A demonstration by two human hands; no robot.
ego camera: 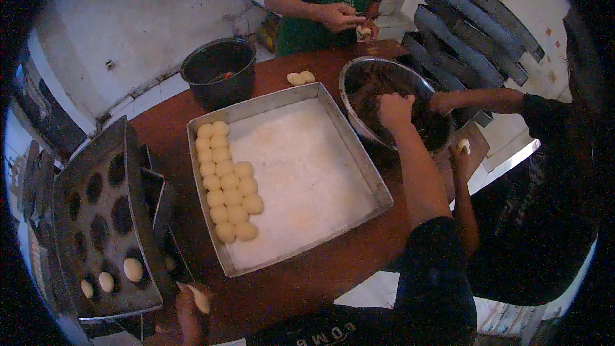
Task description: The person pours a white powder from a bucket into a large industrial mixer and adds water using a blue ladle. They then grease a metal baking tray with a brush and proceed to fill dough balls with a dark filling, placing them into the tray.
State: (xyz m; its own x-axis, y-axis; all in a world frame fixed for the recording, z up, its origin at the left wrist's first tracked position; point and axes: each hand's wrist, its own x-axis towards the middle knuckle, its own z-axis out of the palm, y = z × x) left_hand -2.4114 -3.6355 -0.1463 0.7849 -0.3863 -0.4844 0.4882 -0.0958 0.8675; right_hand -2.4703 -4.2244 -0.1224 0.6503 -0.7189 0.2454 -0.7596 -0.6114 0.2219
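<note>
At the lower left, my left hand (188, 308) holds a flattened piece of pale dough (200, 299). My right hand (397, 111) reaches over the rim into a large metal bowl (344, 87) of dark brown filling (363, 101). Its fingertips are too dim to show whether they grip any filling. Between my arms lies a square metal tray (314, 253) with a white-dusted bottom. Rows of round dough balls (232, 197) line its left side, touching one another.
A dark baking tray (103, 202) with several dough balls (133, 269) stands at left. Behind are a black pot (218, 72) and loose dough pieces (301, 78). One co-worker's hand (440, 104) shares the bowl; another person's hands (342, 18) work dough opposite. Metal trays (461, 53) are stacked at right.
</note>
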